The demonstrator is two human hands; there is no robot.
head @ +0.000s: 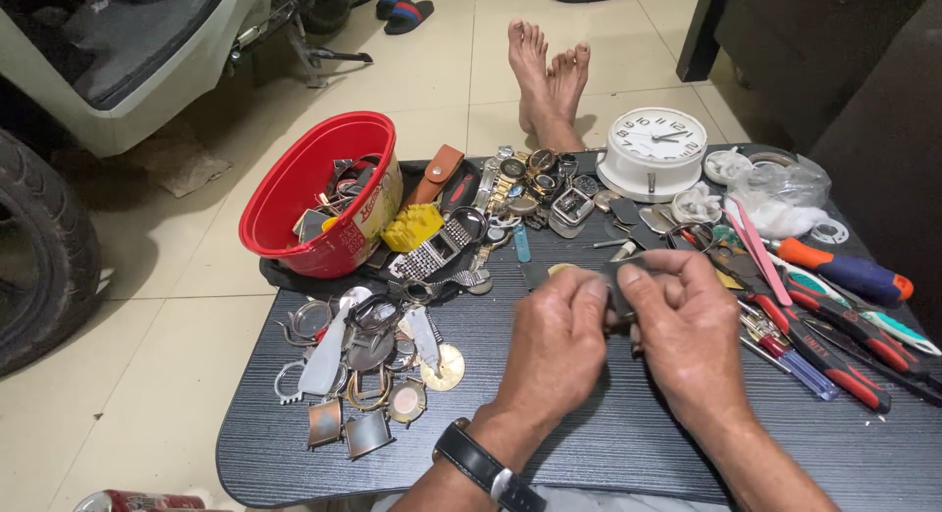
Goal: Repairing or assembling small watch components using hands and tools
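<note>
My left hand [554, 345] and my right hand [687, 335] meet above the middle of a dark low table [608, 443]. Together they pinch a small dark part [620, 296] between thumbs and fingers; its exact kind is too hidden to tell. A black-strapped wristwatch [486, 465] sits on my left wrist. Just beyond the hands lie several wristwatches and metal watch bands [520, 183].
A red plastic tub [294, 193] of parts stands at the table's far left, with loose watch cases [363, 360] in front of it. A white round clock [654, 149], screwdrivers and pliers [834, 345] lie at right. Bare feet [547, 76], a tyre [39, 247] and a scooter body are on the tiled floor.
</note>
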